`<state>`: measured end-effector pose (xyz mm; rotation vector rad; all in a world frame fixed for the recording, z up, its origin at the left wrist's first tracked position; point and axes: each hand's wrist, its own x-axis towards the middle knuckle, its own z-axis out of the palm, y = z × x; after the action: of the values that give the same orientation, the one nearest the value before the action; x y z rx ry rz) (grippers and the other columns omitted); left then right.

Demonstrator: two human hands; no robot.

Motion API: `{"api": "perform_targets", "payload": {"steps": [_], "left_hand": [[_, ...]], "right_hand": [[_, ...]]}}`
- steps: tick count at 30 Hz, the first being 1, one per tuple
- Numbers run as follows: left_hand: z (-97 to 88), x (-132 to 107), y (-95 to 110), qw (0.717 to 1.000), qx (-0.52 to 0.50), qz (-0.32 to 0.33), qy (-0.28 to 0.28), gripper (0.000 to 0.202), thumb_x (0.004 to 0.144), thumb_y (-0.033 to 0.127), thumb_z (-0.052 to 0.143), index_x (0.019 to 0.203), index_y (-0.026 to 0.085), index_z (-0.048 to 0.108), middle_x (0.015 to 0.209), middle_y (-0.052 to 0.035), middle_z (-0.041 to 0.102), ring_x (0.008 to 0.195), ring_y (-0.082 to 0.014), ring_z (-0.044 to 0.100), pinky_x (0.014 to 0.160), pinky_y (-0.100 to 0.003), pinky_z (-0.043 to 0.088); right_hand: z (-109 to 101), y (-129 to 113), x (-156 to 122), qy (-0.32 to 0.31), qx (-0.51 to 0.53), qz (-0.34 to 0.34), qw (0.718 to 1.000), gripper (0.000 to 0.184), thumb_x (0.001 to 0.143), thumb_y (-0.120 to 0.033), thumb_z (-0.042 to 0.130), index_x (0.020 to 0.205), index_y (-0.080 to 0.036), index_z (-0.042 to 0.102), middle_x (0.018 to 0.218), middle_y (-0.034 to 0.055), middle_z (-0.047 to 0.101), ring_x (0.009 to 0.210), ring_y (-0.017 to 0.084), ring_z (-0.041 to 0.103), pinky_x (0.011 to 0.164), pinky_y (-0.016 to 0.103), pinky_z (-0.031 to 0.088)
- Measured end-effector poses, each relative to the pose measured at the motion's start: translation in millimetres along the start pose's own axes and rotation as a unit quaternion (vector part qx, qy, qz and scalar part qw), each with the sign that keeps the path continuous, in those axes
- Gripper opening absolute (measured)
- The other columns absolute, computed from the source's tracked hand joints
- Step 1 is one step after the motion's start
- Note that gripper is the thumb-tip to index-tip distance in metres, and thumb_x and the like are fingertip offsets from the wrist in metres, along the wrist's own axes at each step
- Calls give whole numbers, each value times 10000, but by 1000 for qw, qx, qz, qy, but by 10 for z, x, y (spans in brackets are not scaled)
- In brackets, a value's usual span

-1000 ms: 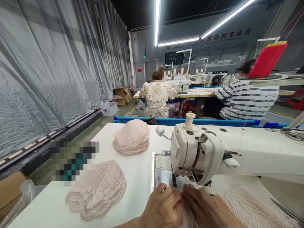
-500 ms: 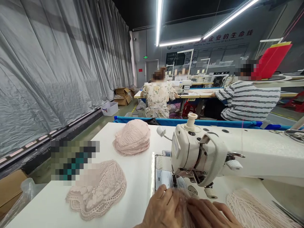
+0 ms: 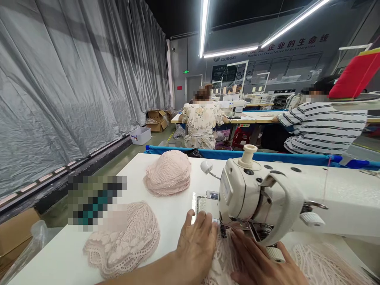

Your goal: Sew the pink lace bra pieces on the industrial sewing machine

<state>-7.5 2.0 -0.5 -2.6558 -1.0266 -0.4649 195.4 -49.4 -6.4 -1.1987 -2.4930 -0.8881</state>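
Note:
A strip of pale pink lace (image 3: 221, 253) lies under the needle and presser foot (image 3: 223, 230) of a white sewing machine (image 3: 243, 194). On its left side my left hand (image 3: 196, 241) rests flat, fingers stretched out and a little apart, the tips by the metal plate. My right hand (image 3: 258, 257) lies over the right side of the lace with its fingers extended close to the presser foot. Part of the lace is hidden beneath both hands. More fringed pink lace (image 3: 320, 261) is spread to the right of my right hand.
Two piles of pink lace, a back pile (image 3: 168, 174) and a front pile (image 3: 127, 241), sit on the white table (image 3: 175, 217) at left. Dark scissors (image 3: 369, 274) lie at the right edge. Two people work at machines ahead, beyond a blue cloth trough (image 3: 204, 153).
My left hand has moved forward and its bunched fingers have spread flat. The lace now lies flatter under the presser foot. My right fingers have moved nearer the needle. The view has shifted slightly.

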Motion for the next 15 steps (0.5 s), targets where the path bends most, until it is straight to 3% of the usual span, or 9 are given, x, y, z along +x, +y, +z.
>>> {"api": "perform_targets", "payload": {"steps": [5, 9, 12, 15], "left_hand": [[51, 193, -114, 997, -16, 5, -72, 373, 744, 136, 616, 1102, 115, 510, 1177, -143, 527, 1076, -304, 448, 939, -493, 304], [6, 318, -175, 995, -56, -11, -79, 300, 692, 125, 660, 967, 121, 541, 1087, -139, 549, 1009, -311, 457, 896, -484, 324], [-134, 229, -141, 995, -69, -9, -71, 183, 771, 93, 564, 945, 133, 527, 1076, -112, 546, 998, -269, 463, 878, -443, 335], [-273, 10, -50, 988, -143, 49, -44, 54, 876, 158, 479, 915, 154, 516, 1023, -51, 567, 970, -189, 492, 875, -358, 342]], "right_hand": [[111, 40, 11, 15, 40, 52, 998, 355, 954, -346, 359, 1093, -143, 614, 1009, 130, 713, 865, 262, 675, 756, 446, 493], [167, 91, 53, 26, 79, 86, 993, 310, 957, -302, 359, 957, -212, 655, 892, 74, 738, 791, 251, 685, 737, 425, 493], [95, 87, 41, 20, 105, 69, 992, 325, 969, -355, 330, 1027, -238, 628, 936, 49, 738, 821, 230, 684, 769, 407, 487], [-23, -20, -58, 34, 156, 18, 987, 477, 970, -507, 234, 1146, -225, 575, 1123, 79, 684, 981, 244, 644, 840, 426, 456]]}}
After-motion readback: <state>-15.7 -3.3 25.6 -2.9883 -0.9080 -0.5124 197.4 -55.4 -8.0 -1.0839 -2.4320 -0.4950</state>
